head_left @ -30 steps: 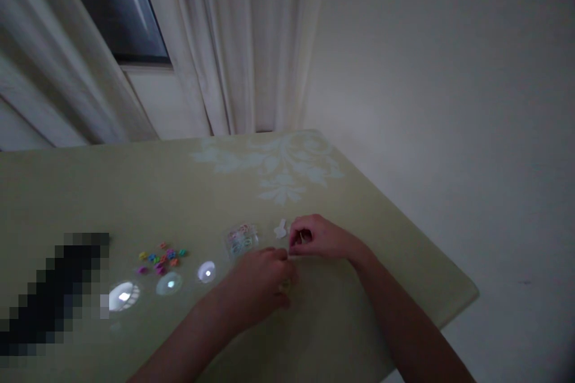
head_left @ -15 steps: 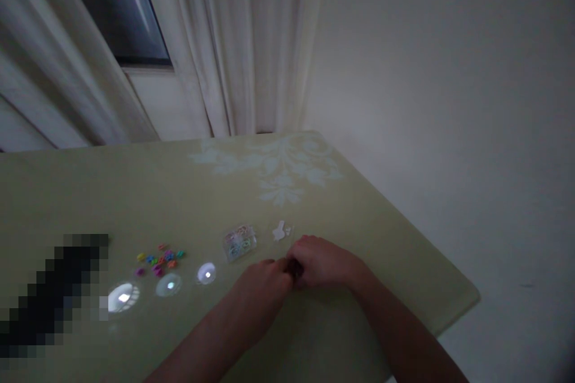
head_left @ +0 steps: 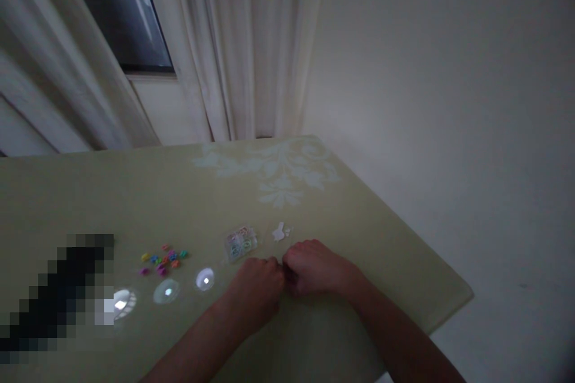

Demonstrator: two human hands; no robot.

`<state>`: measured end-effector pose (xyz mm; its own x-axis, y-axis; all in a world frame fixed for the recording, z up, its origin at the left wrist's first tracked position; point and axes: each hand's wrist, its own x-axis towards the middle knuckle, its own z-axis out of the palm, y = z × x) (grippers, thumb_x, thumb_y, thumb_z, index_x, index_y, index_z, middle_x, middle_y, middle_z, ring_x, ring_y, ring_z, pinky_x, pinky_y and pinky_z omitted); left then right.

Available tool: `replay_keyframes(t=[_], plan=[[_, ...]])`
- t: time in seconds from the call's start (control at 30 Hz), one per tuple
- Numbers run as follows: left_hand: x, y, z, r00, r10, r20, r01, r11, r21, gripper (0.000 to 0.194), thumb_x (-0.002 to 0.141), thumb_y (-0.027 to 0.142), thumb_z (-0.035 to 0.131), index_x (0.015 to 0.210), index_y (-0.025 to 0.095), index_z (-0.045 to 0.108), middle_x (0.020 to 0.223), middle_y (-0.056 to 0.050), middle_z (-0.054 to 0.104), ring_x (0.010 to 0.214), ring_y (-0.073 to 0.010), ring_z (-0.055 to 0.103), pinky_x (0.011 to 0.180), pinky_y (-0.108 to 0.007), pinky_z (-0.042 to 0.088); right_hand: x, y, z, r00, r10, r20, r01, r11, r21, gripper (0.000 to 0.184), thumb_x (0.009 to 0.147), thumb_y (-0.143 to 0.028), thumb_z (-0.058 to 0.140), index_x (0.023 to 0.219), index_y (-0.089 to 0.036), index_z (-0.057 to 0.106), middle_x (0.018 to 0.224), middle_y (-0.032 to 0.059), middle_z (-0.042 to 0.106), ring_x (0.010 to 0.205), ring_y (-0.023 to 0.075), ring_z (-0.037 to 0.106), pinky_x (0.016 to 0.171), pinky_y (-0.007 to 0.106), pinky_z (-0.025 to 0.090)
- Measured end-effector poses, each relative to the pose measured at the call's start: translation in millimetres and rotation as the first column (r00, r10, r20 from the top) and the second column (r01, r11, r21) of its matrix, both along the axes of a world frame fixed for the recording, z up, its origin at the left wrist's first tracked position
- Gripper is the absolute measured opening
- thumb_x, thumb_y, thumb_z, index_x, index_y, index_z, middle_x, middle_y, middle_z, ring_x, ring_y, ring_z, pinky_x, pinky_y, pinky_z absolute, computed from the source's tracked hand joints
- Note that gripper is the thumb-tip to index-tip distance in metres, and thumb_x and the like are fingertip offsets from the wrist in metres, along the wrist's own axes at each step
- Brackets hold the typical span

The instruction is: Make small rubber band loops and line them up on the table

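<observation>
My left hand point(head_left: 259, 287) and my right hand point(head_left: 313, 268) meet low over the table, knuckles side by side. Both are closed, fingers curled inward, and whatever they pinch is hidden between them. Just beyond my left hand lies a small clear plastic box point(head_left: 241, 243) with compartments of pale coloured rings or bands. Past my right hand is a white cut-out piece point(head_left: 279, 231), rabbit-like in outline, with smaller white bits beside it. A loose group of small bright plastic pieces point(head_left: 165, 259) is scattered to the left; their exact kind is too small to tell.
The greenish table point(head_left: 112, 191) has a pale floral pattern at its far corner and round light reflections at left. A blurred-out dark object point(head_left: 58, 299) lies on the left. Curtains point(head_left: 251, 42) hang behind, and a plain wall point(head_left: 426, 102) stands at right.
My left hand has shifted slightly left, and its fingers have rolled over into a tighter fist. My right hand has turned slightly. The table objects stay put; the view shifts a little.
</observation>
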<state>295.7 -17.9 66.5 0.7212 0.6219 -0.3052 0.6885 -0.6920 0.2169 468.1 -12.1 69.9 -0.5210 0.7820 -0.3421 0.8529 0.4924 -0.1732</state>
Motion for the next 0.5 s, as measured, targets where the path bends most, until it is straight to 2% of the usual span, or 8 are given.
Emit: replay_keyframes(t=[0.07,0.13,0.23,0.3,0.37,0.5], plan=[[-13.1,10.7,4.8,0.998,0.040,0.042,-0.038,0.999,-0.034,0.018,0.080,0.013,0.061,0.090,0.012,0.076,0.095,-0.019,0.079,0.086,-0.0332,0.076,0.073,-0.041,0.057,1.3,0.2,-0.9,1.000,-0.006,-0.029,0.006,1.000,-0.016,0.018,0.076,-0.029,0.071,0.086,-0.019,0.082,0.085,0.0100,0.079,0.077,0.0244,0.072,0.065,0.030,0.042],[-33.5,27.1,12.4,0.992,0.068,0.110,-0.058,0.994,-0.096,0.015,0.078,0.022,0.065,0.088,0.018,0.075,0.090,-0.009,0.079,0.083,-0.0256,0.074,0.069,-0.032,0.054,3.3,1.0,-2.4,0.997,-0.024,-0.071,0.021,0.999,-0.042,0.018,0.075,-0.029,0.070,0.087,-0.021,0.082,0.084,0.0069,0.079,0.076,0.0226,0.070,0.067,0.030,0.042],[-71.7,56.9,23.2,0.967,0.164,0.197,-0.139,0.981,-0.136,0.020,0.087,0.030,0.054,0.092,0.022,0.072,0.085,0.000,0.076,0.077,-0.0170,0.069,0.067,-0.025,0.050,5.7,3.4,-5.2,0.993,-0.036,-0.109,0.028,0.997,-0.075,0.017,0.075,-0.029,0.071,0.087,-0.022,0.081,0.085,0.0049,0.078,0.076,0.0204,0.068,0.069,0.029,0.042],[-94.7,74.5,25.3,0.940,0.261,0.221,-0.243,0.964,-0.105,0.026,0.091,0.035,0.048,0.091,0.021,0.070,0.083,-0.002,0.074,0.074,-0.0178,0.067,0.064,-0.026,0.047,6.4,5.1,-6.4,0.992,-0.040,-0.118,0.029,0.996,-0.089,0.017,0.074,-0.029,0.072,0.087,-0.022,0.080,0.085,0.0045,0.078,0.076,0.0198,0.067,0.067,0.028,0.040],[-110.1,86.4,22.2,0.913,0.339,0.226,-0.335,0.940,-0.055,0.025,0.090,0.037,0.049,0.089,0.020,0.067,0.086,-0.004,0.074,0.077,-0.0205,0.067,0.067,-0.029,0.047,6.7,6.2,-6.1,0.990,-0.042,-0.131,0.029,0.995,-0.100,0.016,0.074,-0.028,0.071,0.086,-0.021,0.080,0.084,0.0040,0.077,0.076,0.0191,0.066,0.067,0.028,0.039],[-113.2,92.0,9.1,0.895,0.389,0.219,-0.404,0.914,0.027,0.021,0.088,0.039,0.055,0.090,0.022,0.066,0.094,-0.007,0.076,0.085,-0.0239,0.068,0.075,-0.033,0.046,7.2,6.5,-1.5,0.987,-0.050,-0.154,0.031,0.992,-0.122,0.014,0.075,-0.025,0.069,0.085,-0.021,0.079,0.082,0.0027,0.075,0.073,0.0172,0.063,0.066,0.027,0.037]])
